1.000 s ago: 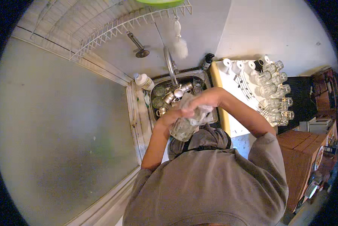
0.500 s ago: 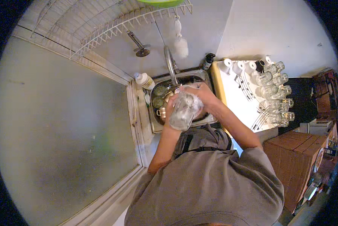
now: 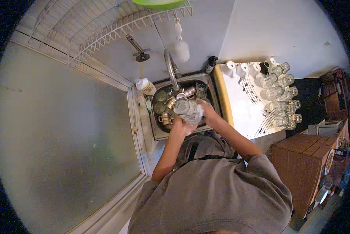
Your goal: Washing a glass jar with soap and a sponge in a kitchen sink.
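A wet clear drinking glass [image 3: 184, 107] is held over the sink [image 3: 156, 126], its round end facing the faucet. My left hand [image 3: 184, 126] is closed round its near end. My right hand [image 3: 207, 109] presses against its right side with something whitish, foam or a scrubber, that I cannot make out clearly. In the basin sit several copper-coloured mugs [image 3: 165, 118] and clear glasses [image 3: 201, 89]. The curved metal faucet [image 3: 170, 68] reaches over them.
Upturned clear glasses [image 3: 274, 93] and white cups [image 3: 244, 69] line the white counter [image 3: 237, 101] at right. A white bottle [image 3: 145, 86] and a dark pump bottle [image 3: 210, 64] flank the sink. A wire rack [image 3: 116, 33] and a white brush [image 3: 181, 50] hang above.
The glass has turned from pointing toward me to pointing toward the faucet. My left hand has come nearer to me, and my right hand has moved lower along the glass.
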Tool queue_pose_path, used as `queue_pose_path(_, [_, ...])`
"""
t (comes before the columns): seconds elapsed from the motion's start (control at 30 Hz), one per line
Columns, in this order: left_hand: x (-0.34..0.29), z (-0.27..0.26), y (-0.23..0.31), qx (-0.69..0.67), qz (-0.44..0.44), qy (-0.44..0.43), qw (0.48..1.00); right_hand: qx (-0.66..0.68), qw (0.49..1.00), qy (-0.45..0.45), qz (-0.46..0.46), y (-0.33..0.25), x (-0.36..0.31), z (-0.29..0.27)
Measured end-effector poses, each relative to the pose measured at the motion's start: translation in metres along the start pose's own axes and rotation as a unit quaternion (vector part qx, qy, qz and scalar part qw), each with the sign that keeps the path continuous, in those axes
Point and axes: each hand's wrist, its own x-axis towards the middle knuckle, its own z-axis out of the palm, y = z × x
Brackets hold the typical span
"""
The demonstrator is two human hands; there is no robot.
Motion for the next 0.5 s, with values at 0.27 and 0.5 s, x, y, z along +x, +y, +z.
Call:
queue_pose_path(0.27, [0.011,-0.042,-0.001,-0.019,0.058,-0.158,0.986,-0.424,0.904,0.006,-0.061,0.008,0.026,-0.034])
queue_pose_path(0.5, [-0.017,-0.015,-0.009,-0.046,0.138,-0.229,0.962,-0.243,0.945,0.086,-0.203,-0.023,-0.053,0.029])
